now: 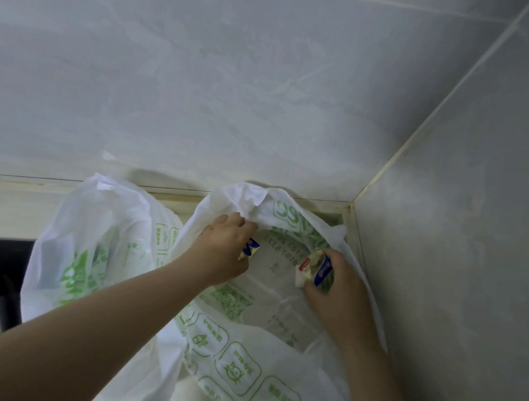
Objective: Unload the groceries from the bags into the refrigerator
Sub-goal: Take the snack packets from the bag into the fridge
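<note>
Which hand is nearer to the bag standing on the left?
Left. The left hand, gripping a packet in the open bag, is just right of the left bag. The right hand is farther right, near the side wall.

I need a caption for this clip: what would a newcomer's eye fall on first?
Two bare hands reach into the mouth of a white bag with green print, low in the middle, against the tiled wall. The left hand grips a blue-and-yellow packet and the right hand a red-and-blue packet. A second bag of the same kind stands just to its left.
</note>
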`<state>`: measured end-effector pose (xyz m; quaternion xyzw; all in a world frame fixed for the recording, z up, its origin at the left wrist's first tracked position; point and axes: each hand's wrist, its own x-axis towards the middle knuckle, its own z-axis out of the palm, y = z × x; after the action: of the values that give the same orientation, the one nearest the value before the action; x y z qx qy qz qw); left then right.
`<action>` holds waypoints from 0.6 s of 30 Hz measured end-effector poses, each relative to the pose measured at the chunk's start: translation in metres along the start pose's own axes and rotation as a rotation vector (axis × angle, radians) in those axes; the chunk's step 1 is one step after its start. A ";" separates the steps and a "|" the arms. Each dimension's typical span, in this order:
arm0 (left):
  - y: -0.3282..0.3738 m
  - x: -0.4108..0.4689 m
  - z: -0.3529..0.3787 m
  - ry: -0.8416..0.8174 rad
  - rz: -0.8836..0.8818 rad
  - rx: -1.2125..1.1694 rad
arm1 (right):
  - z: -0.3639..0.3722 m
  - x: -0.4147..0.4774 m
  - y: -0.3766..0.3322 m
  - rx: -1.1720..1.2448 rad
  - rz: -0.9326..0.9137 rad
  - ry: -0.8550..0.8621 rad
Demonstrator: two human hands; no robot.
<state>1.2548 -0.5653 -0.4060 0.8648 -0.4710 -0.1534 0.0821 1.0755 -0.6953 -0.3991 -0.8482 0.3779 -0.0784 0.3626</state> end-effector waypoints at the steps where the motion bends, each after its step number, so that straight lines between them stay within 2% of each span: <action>1: 0.001 0.002 0.002 0.017 -0.009 0.015 | -0.001 0.000 0.002 -0.047 -0.011 0.024; 4: 0.002 0.005 0.007 0.030 -0.030 0.072 | -0.001 0.002 0.010 -0.177 -0.020 -0.001; 9: -0.001 0.006 0.011 -0.051 -0.016 0.141 | 0.011 0.003 0.013 -0.260 -0.030 -0.048; 15: -0.005 0.007 0.012 -0.051 -0.003 0.131 | 0.024 0.005 0.009 -0.424 -0.031 -0.151; 18: -0.004 0.007 0.011 -0.057 -0.002 0.103 | 0.025 0.010 0.004 -0.430 0.009 -0.188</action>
<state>1.2575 -0.5692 -0.4188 0.8637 -0.4794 -0.1536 0.0239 1.0906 -0.6906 -0.4218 -0.9079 0.3542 0.0850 0.2075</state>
